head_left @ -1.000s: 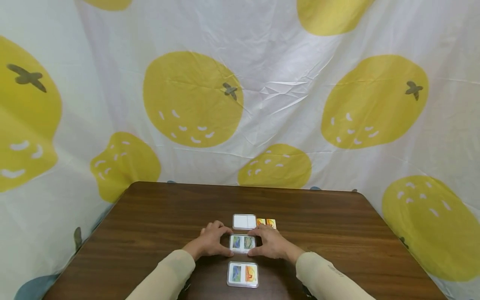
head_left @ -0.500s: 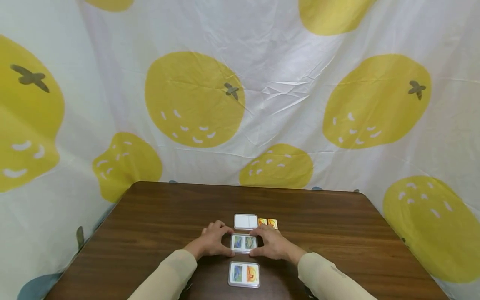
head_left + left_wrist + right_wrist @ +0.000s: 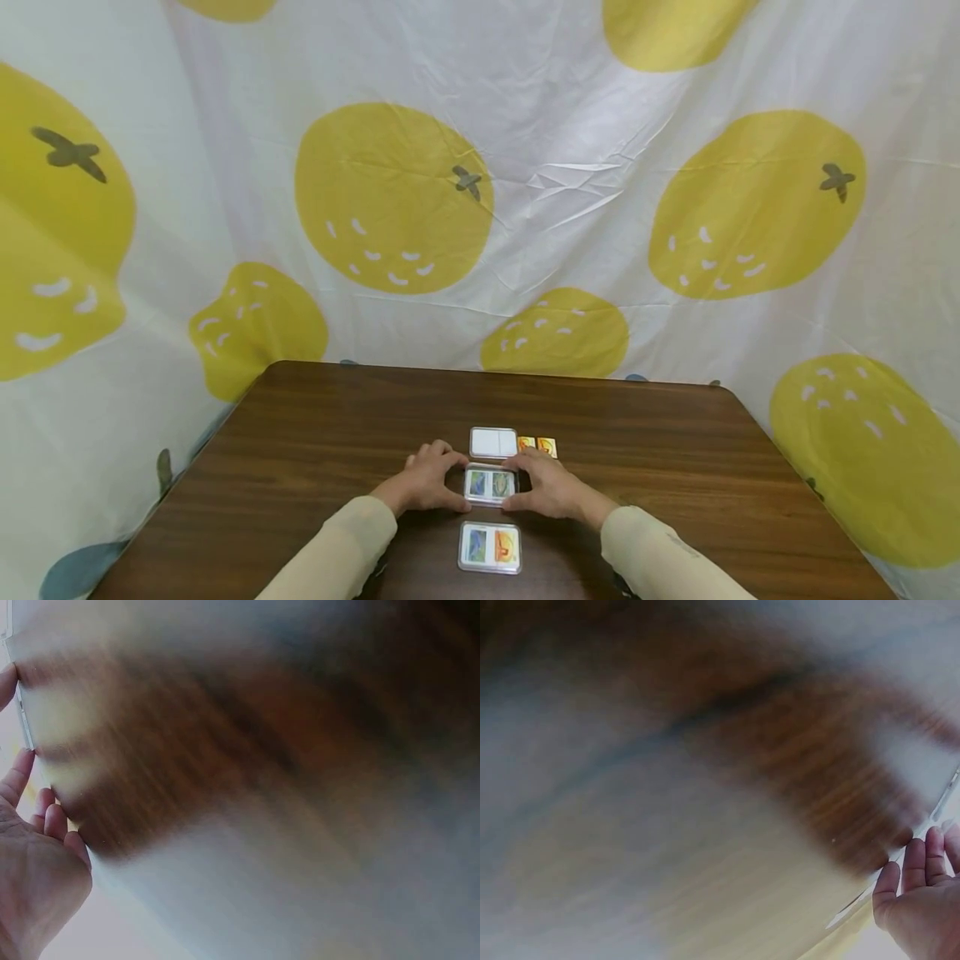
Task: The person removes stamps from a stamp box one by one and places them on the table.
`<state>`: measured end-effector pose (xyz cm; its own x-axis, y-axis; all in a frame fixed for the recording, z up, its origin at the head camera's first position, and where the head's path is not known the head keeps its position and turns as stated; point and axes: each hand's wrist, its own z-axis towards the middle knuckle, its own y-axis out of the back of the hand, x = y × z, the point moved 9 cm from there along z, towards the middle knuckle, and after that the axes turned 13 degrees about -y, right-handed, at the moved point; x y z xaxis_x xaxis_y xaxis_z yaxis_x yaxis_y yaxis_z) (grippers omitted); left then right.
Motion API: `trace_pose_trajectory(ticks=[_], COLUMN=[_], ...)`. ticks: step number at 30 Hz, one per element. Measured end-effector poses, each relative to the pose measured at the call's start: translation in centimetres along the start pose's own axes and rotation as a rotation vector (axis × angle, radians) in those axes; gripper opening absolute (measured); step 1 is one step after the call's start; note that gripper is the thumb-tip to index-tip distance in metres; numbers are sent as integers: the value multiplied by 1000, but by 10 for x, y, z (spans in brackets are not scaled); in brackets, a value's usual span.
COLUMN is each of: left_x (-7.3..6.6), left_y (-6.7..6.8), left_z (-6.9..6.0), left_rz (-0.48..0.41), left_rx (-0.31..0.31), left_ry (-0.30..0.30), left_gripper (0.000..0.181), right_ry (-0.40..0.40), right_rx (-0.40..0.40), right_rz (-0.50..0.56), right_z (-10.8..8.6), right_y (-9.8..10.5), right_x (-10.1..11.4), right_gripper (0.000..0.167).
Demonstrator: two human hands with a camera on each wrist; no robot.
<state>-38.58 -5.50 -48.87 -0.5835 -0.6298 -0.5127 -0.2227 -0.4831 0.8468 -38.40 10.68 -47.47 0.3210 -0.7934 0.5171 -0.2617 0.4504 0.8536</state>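
The left hand (image 3: 425,479) and the right hand (image 3: 551,486) hold the middle case (image 3: 490,483) from its two ends. On each hand, thumb and forefinger make a wide curve, parted by about the depth of the case, with the forefinger at a far corner and the thumb at a near one. The middle case sits between those four fingertips, a blue-green picture toward the left ones and a greener one toward the right (too small to make out further). Whether it lies flat on the table (image 3: 337,417) or slightly raised, I cannot tell.

Just beyond the forefingers lies the far case (image 3: 485,442), white inside with a dividing line; the right forefinger comes close to its near right corner. Two orange cards (image 3: 547,447) lie side by side just past the right fingers, which partly hide them. On the person's side of the thumbs, apart from them, is the near case (image 3: 490,547), with a blue-green picture on the left and an orange one on the right.

Pale sleeves (image 3: 667,554) run back from both wrists. Well beyond the fingers, a white sheet (image 3: 555,83) printed with yellow fruit hangs behind the table.
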Motion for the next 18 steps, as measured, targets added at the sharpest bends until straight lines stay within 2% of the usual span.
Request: trace_pose_trajectory(ticks=[11, 18], left_x=[-1, -1], left_y=[1, 0], left_z=[0, 0], left_rz=[12, 17], left_rx=[7, 12], left_ry=[0, -8], left_gripper=[59, 56], right_ry=[-10, 20], right_rx=[4, -24], right_rz=[-1, 0], right_z=[-1, -6], right_y=[1, 9], right_x=[-1, 1], right_gripper=[61, 62])
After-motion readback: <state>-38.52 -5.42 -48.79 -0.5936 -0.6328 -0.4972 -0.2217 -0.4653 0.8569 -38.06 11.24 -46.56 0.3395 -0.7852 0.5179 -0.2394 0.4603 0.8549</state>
